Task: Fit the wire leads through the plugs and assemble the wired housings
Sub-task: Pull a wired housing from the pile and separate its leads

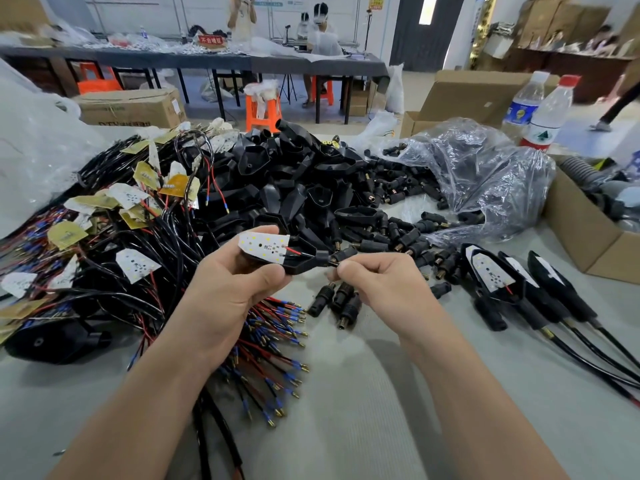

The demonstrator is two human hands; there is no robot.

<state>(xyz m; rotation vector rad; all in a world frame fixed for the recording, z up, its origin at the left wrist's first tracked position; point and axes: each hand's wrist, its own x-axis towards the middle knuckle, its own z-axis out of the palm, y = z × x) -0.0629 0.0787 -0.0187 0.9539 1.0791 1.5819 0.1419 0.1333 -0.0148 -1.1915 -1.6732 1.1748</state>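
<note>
Centrally, left hand (228,282) grasping housing (277,252), right hand (377,275) fingers pinching plug (343,255) at its neck, bare table (363,393) below.

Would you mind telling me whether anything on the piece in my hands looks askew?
Yes: the white LED board in the black housing in your left hand sticks out past the rim at its wide end, whereas the boards in the finished housings on the right lie inside their rims. Your right hand pinches the plug.
</note>
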